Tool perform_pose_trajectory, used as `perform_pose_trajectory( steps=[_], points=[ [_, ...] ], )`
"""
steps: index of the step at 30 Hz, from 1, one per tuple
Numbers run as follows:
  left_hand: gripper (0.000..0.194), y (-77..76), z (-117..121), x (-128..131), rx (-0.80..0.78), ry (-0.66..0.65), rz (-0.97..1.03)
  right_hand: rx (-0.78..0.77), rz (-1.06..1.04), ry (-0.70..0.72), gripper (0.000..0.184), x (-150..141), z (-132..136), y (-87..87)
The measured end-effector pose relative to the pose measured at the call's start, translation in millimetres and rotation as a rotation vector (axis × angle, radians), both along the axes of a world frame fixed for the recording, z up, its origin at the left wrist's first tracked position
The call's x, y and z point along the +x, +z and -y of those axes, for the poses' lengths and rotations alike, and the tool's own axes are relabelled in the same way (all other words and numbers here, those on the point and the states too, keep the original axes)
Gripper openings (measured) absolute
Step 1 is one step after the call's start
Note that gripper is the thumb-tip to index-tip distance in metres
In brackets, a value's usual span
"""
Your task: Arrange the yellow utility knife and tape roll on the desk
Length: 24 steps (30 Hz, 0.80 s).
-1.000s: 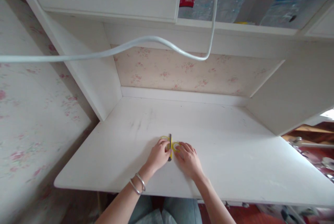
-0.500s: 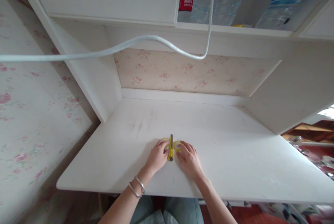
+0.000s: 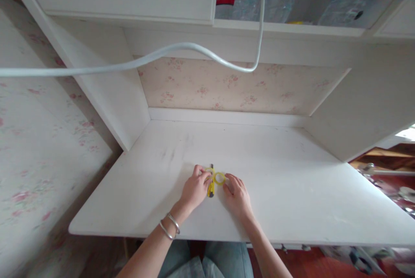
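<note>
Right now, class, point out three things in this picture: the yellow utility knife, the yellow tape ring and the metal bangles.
yellow utility knife (image 3: pixel 211 189), head view, on its yellow body.
yellow tape ring (image 3: pixel 220 178), head view, on the ring's band.
metal bangles (image 3: pixel 170 226), head view, on the bands at the left wrist.

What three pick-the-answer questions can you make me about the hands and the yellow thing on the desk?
1. Where is the yellow cutter?
A. on the shelf
B. between the hands on the white desk
C. on the floor

2. How many bangles are on the left wrist?
A. two
B. none
C. five

3. How do the left hand and right hand rest?
A. raised high
B. behind the back
C. down on the desk

Answers: B, it lies between both hands; A, two silver rings show; C, both rest on the desktop.
</note>
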State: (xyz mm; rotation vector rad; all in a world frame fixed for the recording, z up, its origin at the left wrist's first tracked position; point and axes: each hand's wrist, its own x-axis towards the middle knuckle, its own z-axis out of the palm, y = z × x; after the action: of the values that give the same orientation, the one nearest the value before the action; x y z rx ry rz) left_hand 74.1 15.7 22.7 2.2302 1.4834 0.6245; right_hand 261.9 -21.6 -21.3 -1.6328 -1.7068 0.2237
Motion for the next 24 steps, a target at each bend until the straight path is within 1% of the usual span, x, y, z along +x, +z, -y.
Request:
perform_pose_trajectory(
  steps=[4,7,9,11,13,15,17,21,24],
  points=[
    [0.02,5.9,-1,24,-0.003,-0.09,-0.069,-0.001,0.054,0.017,0.044,0,-1,2.7],
    [0.019,4.1,-4,36,-0.003,-0.139,-0.081,-0.031,0.125,0.067,0.05,-1,0,5.7],
    [0.018,2.3,-5,38,-0.014,-0.164,-0.063,-0.051,0.15,0.086,0.05,0,1,6.2],
    [0.017,1.1,-5,35,-0.024,-0.192,-0.026,-0.065,0.15,0.081,0.046,1,0,5.1],
    [0.024,-0.4,-5,28,-0.023,-0.217,0.026,-0.068,0.136,0.069,0.041,2,-1,2.9],
    [0.031,-3.6,-3,18,-0.006,-0.212,0.077,-0.064,0.123,0.062,0.037,2,-2,1.0],
    [0.033,-9.3,-2,7,0.022,-0.185,0.113,-0.058,0.124,0.056,0.034,2,-2,0.3],
    [0.031,-23.4,0,-10,0.063,-0.168,0.159,-0.055,0.147,0.046,0.031,-1,-2,1.7],
    [0.027,-28.3,2,-12,0.084,-0.163,0.166,-0.047,0.1,0.046,0.023,-1,-2,1.2]
  ],
)
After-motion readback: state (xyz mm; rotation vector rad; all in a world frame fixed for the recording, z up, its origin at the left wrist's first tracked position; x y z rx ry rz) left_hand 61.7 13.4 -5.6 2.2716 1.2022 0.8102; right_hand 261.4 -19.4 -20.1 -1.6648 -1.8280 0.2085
